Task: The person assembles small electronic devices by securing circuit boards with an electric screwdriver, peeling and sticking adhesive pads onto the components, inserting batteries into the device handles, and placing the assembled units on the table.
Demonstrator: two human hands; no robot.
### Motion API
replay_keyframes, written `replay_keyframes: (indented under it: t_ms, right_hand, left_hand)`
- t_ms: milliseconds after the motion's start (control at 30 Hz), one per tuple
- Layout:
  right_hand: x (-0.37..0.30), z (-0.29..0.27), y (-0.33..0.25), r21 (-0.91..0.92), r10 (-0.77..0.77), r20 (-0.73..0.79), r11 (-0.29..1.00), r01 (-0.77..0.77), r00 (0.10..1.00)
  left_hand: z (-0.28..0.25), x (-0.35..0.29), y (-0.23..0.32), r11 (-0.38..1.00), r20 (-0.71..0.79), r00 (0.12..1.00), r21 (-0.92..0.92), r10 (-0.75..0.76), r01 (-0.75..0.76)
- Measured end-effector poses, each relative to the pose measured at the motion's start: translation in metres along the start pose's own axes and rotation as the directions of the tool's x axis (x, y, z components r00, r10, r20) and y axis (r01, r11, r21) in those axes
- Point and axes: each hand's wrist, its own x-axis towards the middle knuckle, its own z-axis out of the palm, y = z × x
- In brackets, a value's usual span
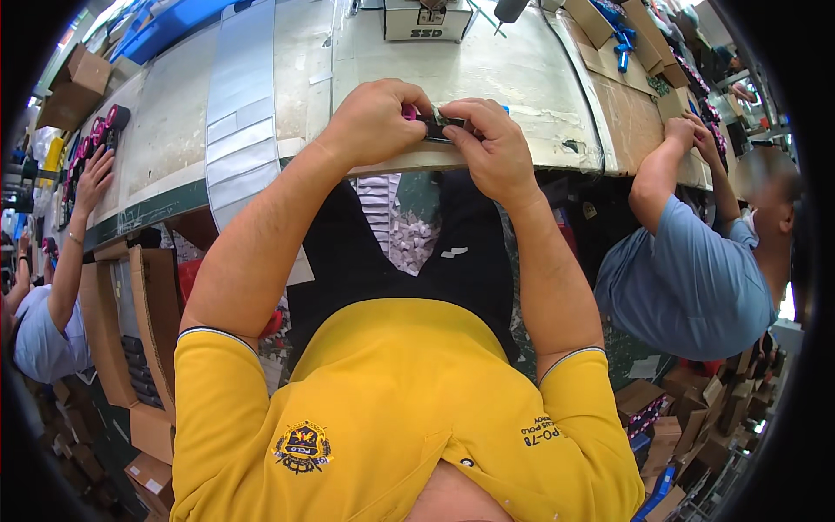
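Observation:
At the near edge of the worktable point(383, 161), a small black device with a pink part point(439, 130) lies between my two hands. My left hand point(374, 122) is closed around its left end, where the pink shows beside the fingers. From the other side, my right hand point(494, 143) pinches it with thumb and forefinger. A small pale greenish piece stands up between the fingertips; its kind is too small to make out. Much of the device is hidden by the fingers.
A grey segmented strip point(242, 113) crosses the table on the left. At the back stands a white box point(426, 21). Co-workers' hands work at both sides, near pink-and-black items point(106, 129) on the left. An open carton point(155, 322) stands lower left; white scraps point(413, 244) litter the floor.

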Motion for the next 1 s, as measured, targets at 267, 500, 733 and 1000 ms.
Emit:
replay_keyframes:
  t_ms: [267,500,733,1000]
  right_hand:
    - [0.001,-0.001,0.007,0.025,-0.124,0.012,0.992,0.124,0.992]
    - [0.002,-0.005,0.007,0.007,-0.134,0.056,0.991,0.134,0.989]
    - [0.001,-0.003,0.009,0.052,-0.133,0.044,0.990,0.130,0.990]
    - [0.002,-0.002,0.010,-0.011,-0.166,0.054,0.986,0.167,0.985]
  left_hand:
    - [-0.002,0.004,0.007,0.993,0.058,0.993,-0.059,-0.099,0.102]
    - [-0.010,0.005,0.012,0.983,0.124,0.983,-0.107,-0.136,0.150]
    - [-0.004,0.008,0.009,0.977,0.121,0.977,-0.105,-0.175,0.188]
    - [-0.013,0.012,0.017,0.983,0.199,0.963,-0.008,-0.180,0.186]
